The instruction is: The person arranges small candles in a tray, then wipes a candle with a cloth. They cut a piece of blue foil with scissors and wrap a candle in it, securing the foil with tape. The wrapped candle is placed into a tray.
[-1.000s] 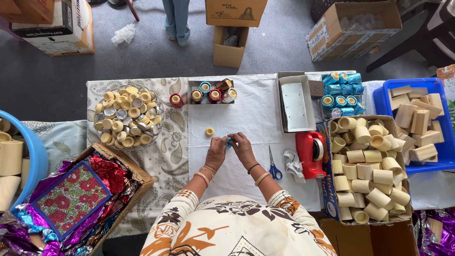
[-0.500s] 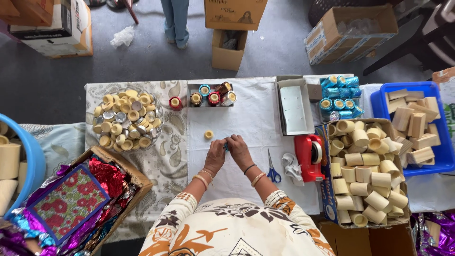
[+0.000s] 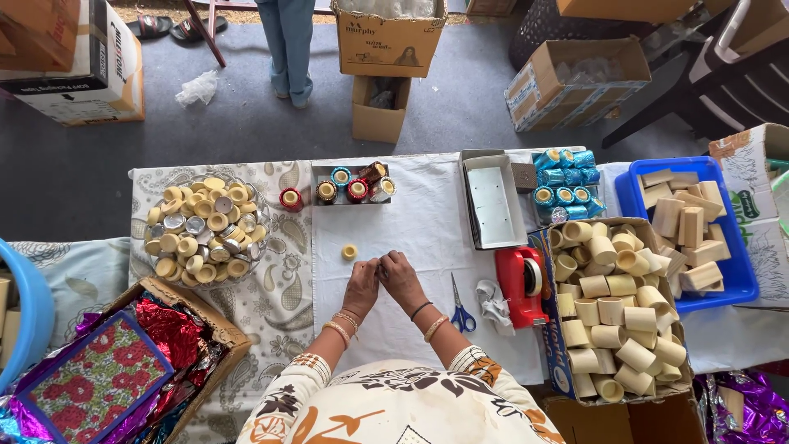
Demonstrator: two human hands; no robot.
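My left hand point(image 3: 362, 286) and my right hand point(image 3: 401, 278) meet fingertip to fingertip over the white cloth on the table point(image 3: 427, 222). Together they pinch something small that the fingers hide. A single cream cup point(image 3: 349, 251) lies on the cloth just beyond my left hand, apart from it. Blue-handled scissors point(image 3: 462, 312) lie to the right of my right wrist. Past them stands a red tape dispenser point(image 3: 524, 284).
A round tray of cream cups point(image 3: 205, 228) sits far left; a small tray of foil-wrapped cups point(image 3: 353, 185) is at the back. A cardboard box of cream tubes point(image 3: 616, 312) and a blue tray of blocks point(image 3: 686, 230) stand right. Shiny foil sheets point(image 3: 107, 370) lie near left. A person's legs point(image 3: 288, 49) stand beyond the table.
My hands have drawn closer together and slid slightly away from me; the view shifted a little. Nothing on the table has moved.
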